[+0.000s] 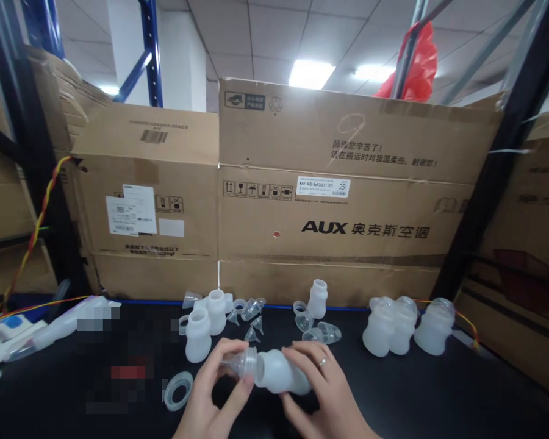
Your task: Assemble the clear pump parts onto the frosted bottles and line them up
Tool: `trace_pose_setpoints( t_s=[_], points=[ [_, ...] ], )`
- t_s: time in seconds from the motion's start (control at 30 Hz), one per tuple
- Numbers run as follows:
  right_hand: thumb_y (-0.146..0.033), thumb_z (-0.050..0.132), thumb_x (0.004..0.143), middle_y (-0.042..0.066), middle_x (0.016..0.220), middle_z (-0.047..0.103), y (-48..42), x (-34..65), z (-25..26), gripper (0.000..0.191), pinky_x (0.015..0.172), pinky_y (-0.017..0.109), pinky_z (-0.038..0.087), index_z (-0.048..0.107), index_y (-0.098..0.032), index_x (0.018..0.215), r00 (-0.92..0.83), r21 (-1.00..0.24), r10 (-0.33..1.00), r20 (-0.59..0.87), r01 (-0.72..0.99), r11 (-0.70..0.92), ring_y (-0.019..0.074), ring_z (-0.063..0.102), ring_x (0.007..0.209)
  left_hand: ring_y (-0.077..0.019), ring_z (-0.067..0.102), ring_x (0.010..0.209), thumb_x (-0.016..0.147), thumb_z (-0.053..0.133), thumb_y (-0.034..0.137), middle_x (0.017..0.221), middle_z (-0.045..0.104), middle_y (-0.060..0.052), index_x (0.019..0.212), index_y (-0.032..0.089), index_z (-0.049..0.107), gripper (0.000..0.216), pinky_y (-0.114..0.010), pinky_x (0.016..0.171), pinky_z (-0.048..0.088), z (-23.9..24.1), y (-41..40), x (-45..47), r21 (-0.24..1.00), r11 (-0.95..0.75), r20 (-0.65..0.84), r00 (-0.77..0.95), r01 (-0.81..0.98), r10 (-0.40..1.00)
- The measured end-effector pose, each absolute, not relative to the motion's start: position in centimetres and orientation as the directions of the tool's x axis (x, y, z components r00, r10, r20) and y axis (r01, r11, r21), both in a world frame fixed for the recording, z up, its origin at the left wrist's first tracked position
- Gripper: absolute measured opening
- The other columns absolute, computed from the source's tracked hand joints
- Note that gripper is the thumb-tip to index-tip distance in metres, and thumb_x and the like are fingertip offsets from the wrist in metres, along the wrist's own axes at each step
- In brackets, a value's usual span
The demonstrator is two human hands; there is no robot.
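My left hand (224, 387) pinches a clear threaded bottle collar (247, 362) with a clear tapered part behind it, partly hidden by the fingers. My right hand (318, 384), with a ring on one finger, wraps round a white squeeze bottle (277, 371) lying on its side. Its mouth points left at the collar; I cannot tell whether they touch. A loose translucent ring (178, 391) lies left of my left hand. Beyond it stand open white bottles (198, 335). Small clear nipples (251, 333) and clear caps (328, 333) are scattered behind my hands.
Several bottles with clear tops (379, 329) stand at the right, and one open bottle (318, 300) at the back. A power strip (7, 338) and a plastic-wrapped item (68, 320) lie left. Cardboard (265, 262) walls the back of the black table (132, 335), between black posts (476, 183).
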State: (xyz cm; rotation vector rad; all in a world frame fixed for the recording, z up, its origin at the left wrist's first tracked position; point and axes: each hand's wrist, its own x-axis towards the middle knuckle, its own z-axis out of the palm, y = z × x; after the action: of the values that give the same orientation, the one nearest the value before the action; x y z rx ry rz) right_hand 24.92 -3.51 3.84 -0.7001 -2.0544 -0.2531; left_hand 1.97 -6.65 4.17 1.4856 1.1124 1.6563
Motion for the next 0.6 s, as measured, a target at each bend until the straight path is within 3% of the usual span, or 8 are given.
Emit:
trace_pose_setpoints(
  t_s=[0.1,0.27,0.4,0.5,0.6],
  points=[
    [-0.013,0.062,0.081,0.013,0.112,0.068,-3.8,24.5,3.7,0.054,0.078,0.037,0.064,0.061,-0.016,0.135,-0.411,-0.053,0.331,0.850,0.558,0.828,0.0246,0.071,0.092,-0.0244,0.071,0.095,0.083,0.078,0.066,0.104,0.076,-0.004,0.108,0.026,0.074,0.048,-0.033,0.090,0.055,4.1,-6.8,1.9,0.888,-0.447,0.458,-0.124,0.104,0.880],
    [-0.008,0.061,0.083,0.015,0.110,0.069,-4.0,24.8,3.8,0.055,0.075,0.037,0.064,0.063,-0.016,0.138,-0.432,0.047,0.241,0.869,0.558,0.829,0.0255,0.071,0.093,-0.0223,0.068,0.089,0.085,0.075,0.064,0.096,0.074,-0.002,0.105,0.026,0.072,0.043,-0.032,0.087,0.050,4.5,-6.8,1.6,0.895,-0.417,0.428,-0.039,0.158,0.903],
    [-0.005,0.065,0.080,0.013,0.103,0.073,-4.6,25.3,4.1,0.059,0.073,0.040,0.063,0.065,-0.019,0.137,-0.483,0.134,0.209,0.850,0.583,0.801,0.0269,0.069,0.089,-0.0176,0.060,0.078,0.087,0.074,0.064,0.082,0.066,0.001,0.092,0.023,0.069,0.042,-0.028,0.077,0.047,5.6,-6.6,1.4,0.940,-0.312,0.307,0.051,0.140,0.950],
    [-0.007,0.068,0.080,0.012,0.093,0.075,-5.3,25.2,4.1,0.055,0.069,0.039,0.061,0.069,-0.021,0.133,-0.502,0.208,0.149,0.852,0.586,0.783,0.0261,0.065,0.081,-0.0157,0.058,0.071,0.090,0.067,0.070,0.071,0.060,0.002,0.080,0.019,0.065,0.051,-0.027,0.071,0.047,6.0,-6.1,1.3,0.979,-0.188,0.169,0.214,0.073,0.962],
    [-0.008,0.071,0.079,0.010,0.087,0.074,-5.6,24.9,4.0,0.054,0.066,0.037,0.060,0.070,-0.021,0.131,-0.483,0.214,0.121,0.867,0.582,0.784,0.0245,0.064,0.075,-0.0157,0.062,0.067,0.090,0.068,0.070,0.070,0.062,0.001,0.083,0.018,0.065,0.053,-0.027,0.067,0.050,5.4,-5.6,1.0,0.993,-0.121,0.110,0.331,0.013,0.937]
  ],
)
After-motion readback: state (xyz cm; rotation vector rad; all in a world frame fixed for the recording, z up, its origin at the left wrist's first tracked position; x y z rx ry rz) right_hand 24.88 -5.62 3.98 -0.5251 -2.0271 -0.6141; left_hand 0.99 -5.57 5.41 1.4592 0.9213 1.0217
